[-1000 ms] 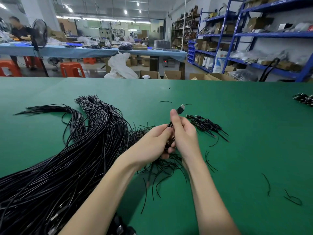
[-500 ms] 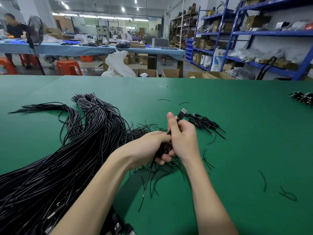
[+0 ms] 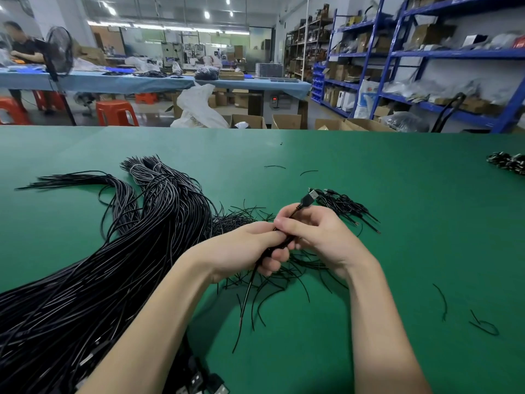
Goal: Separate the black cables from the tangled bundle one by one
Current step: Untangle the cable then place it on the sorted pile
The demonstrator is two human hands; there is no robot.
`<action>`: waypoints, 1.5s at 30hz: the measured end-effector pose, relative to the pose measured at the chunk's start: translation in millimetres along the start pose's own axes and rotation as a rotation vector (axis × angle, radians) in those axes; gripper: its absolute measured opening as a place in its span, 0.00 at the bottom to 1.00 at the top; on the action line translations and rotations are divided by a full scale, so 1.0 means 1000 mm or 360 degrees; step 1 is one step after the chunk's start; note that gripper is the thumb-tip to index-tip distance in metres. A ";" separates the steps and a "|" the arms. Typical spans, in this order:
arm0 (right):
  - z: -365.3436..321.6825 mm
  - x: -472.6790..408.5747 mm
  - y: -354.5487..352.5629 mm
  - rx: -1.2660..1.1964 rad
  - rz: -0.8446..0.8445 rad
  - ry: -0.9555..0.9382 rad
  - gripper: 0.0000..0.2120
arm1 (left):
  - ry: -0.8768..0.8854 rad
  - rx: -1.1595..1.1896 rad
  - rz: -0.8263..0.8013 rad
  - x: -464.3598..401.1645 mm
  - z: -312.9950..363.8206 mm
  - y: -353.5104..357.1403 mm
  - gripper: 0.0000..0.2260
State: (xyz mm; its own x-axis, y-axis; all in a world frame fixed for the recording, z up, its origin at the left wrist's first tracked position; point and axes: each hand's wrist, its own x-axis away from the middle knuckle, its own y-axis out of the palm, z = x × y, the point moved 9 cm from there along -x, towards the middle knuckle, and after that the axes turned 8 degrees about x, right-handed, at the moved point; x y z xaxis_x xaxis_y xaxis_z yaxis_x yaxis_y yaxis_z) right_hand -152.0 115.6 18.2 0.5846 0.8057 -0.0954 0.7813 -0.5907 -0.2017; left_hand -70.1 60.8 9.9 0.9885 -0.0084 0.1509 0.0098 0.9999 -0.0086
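A thick tangled bundle of black cables (image 3: 93,268) sprawls across the left of the green table (image 3: 397,194). Both hands meet at the table's middle. My left hand (image 3: 244,248) and my right hand (image 3: 321,237) are both closed around one black cable. Its USB plug (image 3: 309,198) sticks up past my right fingers. The cable's loose tail (image 3: 245,305) hangs down below my left hand. A small pile of separated cables (image 3: 345,207) lies just beyond my right hand.
Short loose black wire pieces (image 3: 483,325) lie at the right and under my hands. Another small cable pile (image 3: 508,163) sits at the far right edge. Beyond the table are cardboard boxes, blue shelves, orange stools and a person at a bench.
Both hands have stayed together on the cable and shifted slightly toward me; the plug now stands a bit further out past my right fingers.
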 end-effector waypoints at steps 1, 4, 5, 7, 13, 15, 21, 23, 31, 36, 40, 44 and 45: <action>0.002 0.000 -0.007 0.0093 0.0096 0.0064 0.13 | -0.0001 -0.0039 0.0028 -0.001 -0.001 -0.001 0.12; -0.016 0.002 -0.031 0.0555 0.0453 -0.0074 0.30 | -0.0022 -0.0135 0.0103 -0.004 -0.004 -0.006 0.11; -0.028 0.003 -0.030 0.0684 0.0458 -0.0248 0.28 | -0.0023 -0.0169 0.0112 -0.005 -0.004 -0.008 0.10; -0.041 0.004 -0.016 0.0942 0.0331 -0.0467 0.17 | -0.0029 -0.0221 0.0123 -0.004 -0.004 -0.010 0.10; -0.030 -0.002 -0.008 0.1126 0.0290 -0.0385 0.06 | -0.0064 -0.0255 0.0136 -0.002 -0.007 -0.016 0.10; -0.032 -0.001 -0.011 0.1067 0.0370 -0.0423 0.05 | -0.0067 -0.0230 0.0155 -0.003 -0.005 -0.019 0.10; -0.035 0.002 -0.016 0.0873 0.0474 -0.0425 0.08 | -0.0029 -0.0416 0.0276 -0.001 -0.001 -0.026 0.11; -0.031 0.002 -0.018 0.0841 0.0480 -0.0358 0.08 | -0.0014 -0.0391 0.0280 -0.002 0.000 -0.026 0.10; -0.032 -0.001 -0.008 0.0665 0.0413 -0.0344 0.06 | 0.0058 -0.0200 0.0200 -0.003 -0.001 -0.024 0.09; -0.007 -0.002 -0.016 -0.0249 0.0327 -0.0118 0.22 | 0.0183 0.0173 0.0304 -0.002 0.002 -0.036 0.09; 0.001 -0.004 0.015 -0.0391 0.0078 -0.0060 0.24 | 0.0287 0.0621 0.0061 -0.004 0.012 -0.018 0.06; -0.005 -0.007 0.043 -0.0469 -0.0083 -0.0041 0.25 | 0.0292 0.0733 0.0042 -0.006 0.010 -0.005 0.05; -0.004 -0.008 0.044 -0.0449 -0.0086 -0.0033 0.23 | 0.0274 0.0710 0.0014 -0.004 0.010 -0.003 0.04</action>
State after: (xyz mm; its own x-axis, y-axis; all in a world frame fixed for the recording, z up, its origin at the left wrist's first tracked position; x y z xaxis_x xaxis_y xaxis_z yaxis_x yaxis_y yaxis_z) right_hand -121.4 83.5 13.5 0.5383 0.8352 -0.1124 0.8428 -0.5335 0.0720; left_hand -75.7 58.1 18.8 0.9992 0.0363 -0.0138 -0.0271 0.9062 0.4219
